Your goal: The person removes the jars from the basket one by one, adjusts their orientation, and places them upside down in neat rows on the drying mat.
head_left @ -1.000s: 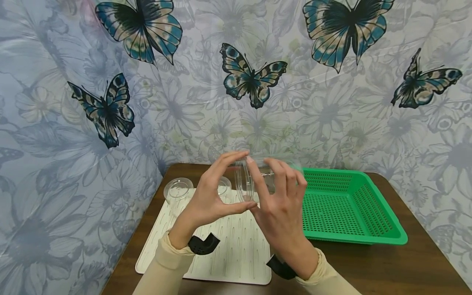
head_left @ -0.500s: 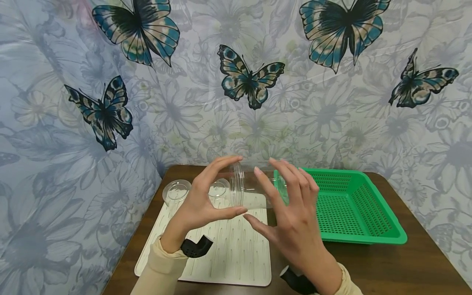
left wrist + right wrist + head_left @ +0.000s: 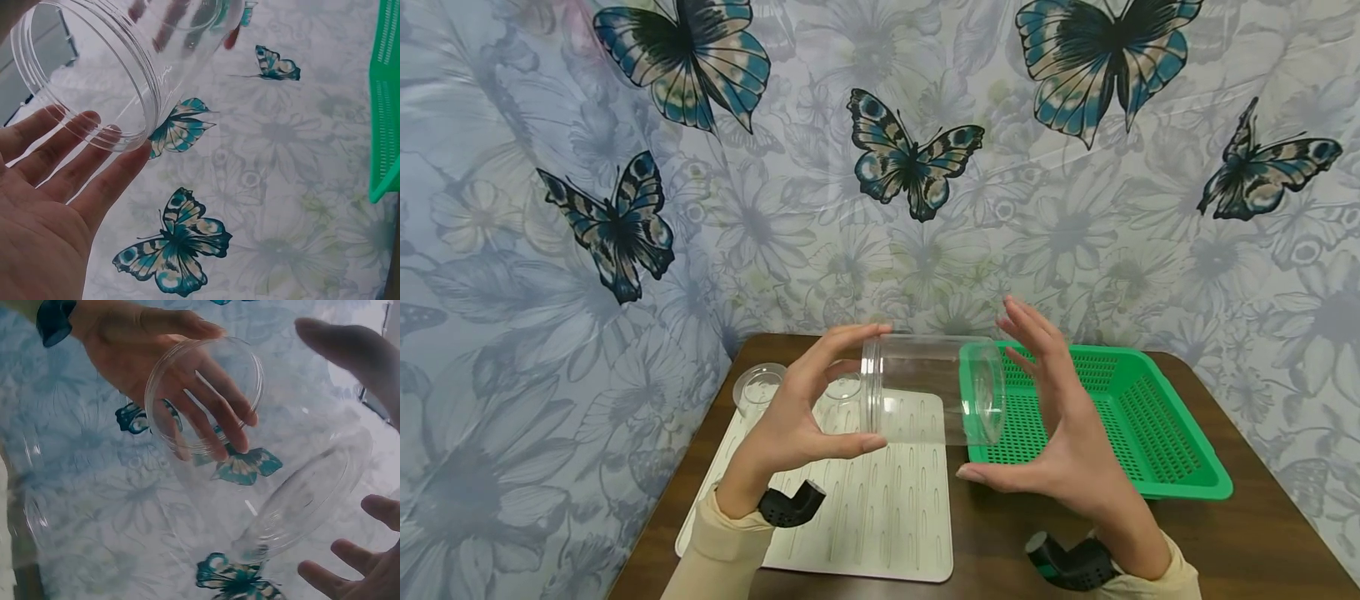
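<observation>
A clear plastic jar [image 3: 917,392] lies sideways in the air above the table, its threaded mouth to the left and its base to the right. My left hand [image 3: 793,417] grips it around the mouth, thumb below and fingers over the top. In the left wrist view, the fingertips [image 3: 87,119] press on the threaded rim. My right hand [image 3: 1067,425] is spread wide near the jar's base, apart from it, thumb low and fingers raised. The right wrist view shows a gap between the right fingers [image 3: 350,556] and the jar.
A ridged white drying mat [image 3: 880,517] lies below the left hand. Two clear round containers, one a container [image 3: 760,385] at the mat's far left corner, are partly behind that hand. A green perforated basket [image 3: 1195,467] stands at right on the brown table [image 3: 1000,542].
My right hand has let go of the jar's mouth end and moved right, opening wide past the base. The left hand keeps hold of the jar, which has shifted slightly left and down.
</observation>
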`<state>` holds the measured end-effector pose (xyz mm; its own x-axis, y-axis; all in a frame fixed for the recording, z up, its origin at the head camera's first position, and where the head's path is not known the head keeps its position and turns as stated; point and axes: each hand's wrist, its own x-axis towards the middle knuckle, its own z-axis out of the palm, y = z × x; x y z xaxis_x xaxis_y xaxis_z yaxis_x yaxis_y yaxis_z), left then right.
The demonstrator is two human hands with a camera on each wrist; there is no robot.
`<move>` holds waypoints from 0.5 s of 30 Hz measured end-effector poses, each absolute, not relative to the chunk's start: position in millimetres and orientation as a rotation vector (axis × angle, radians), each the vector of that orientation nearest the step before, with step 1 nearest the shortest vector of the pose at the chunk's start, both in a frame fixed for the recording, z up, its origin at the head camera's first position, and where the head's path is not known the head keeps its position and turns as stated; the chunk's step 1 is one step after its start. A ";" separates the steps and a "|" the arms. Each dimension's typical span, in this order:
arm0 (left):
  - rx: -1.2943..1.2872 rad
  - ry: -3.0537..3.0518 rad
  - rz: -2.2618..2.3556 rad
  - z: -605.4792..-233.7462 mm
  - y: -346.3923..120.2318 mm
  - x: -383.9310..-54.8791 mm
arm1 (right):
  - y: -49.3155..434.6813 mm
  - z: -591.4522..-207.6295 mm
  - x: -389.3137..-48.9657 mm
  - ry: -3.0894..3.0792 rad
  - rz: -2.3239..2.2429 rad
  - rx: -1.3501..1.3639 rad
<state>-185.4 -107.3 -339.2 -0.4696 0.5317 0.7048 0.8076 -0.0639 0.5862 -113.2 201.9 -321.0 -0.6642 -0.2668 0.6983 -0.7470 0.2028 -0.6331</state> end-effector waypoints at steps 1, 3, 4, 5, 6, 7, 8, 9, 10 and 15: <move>-1.452 -1.949 -1.557 -339.2 -107.4 -185.3 | 203.4 -323.1 -115.4 -2.030 1.548 0.982; -1.462 -1.943 -1.578 -339.6 -107.7 -185.1 | 204.9 -326.9 -119.0 -2.014 1.694 1.043; -1.467 -1.941 -1.590 -339.9 -107.8 -185.0 | 205.2 -328.7 -120.5 -2.004 1.760 1.070; -1.473 -1.937 -1.603 -340.3 -107.9 -185.1 | 205.0 -330.1 -122.3 -1.990 1.811 1.101; -1.480 -1.932 -1.620 -340.7 -107.9 -185.2 | 204.6 -331.5 -124.1 -1.970 1.858 1.133; -1.485 -1.930 -1.635 -341.2 -108.0 -185.1 | 203.9 -332.6 -125.9 -1.935 1.904 1.171; -1.489 -1.930 -1.646 -341.9 -108.1 -185.3 | 203.2 -333.7 -127.4 -1.901 1.942 1.204; -1.491 -1.930 -1.656 -342.4 -108.3 -185.2 | 202.5 -334.4 -128.9 -1.869 1.970 1.229; -1.492 -1.930 -1.664 -342.9 -108.5 -185.3 | 202.0 -335.2 -130.2 -1.843 1.991 1.247; -1.489 -1.945 -1.679 -344.1 -109.5 -184.5 | 201.5 -337.4 -132.4 -1.803 2.020 1.252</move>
<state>-184.5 -109.5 -344.1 -0.4858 0.5553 0.6750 0.7489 -0.1338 0.6490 -132.4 201.5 -337.4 -0.6374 -0.3977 0.6600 -0.6108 -0.2614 -0.7474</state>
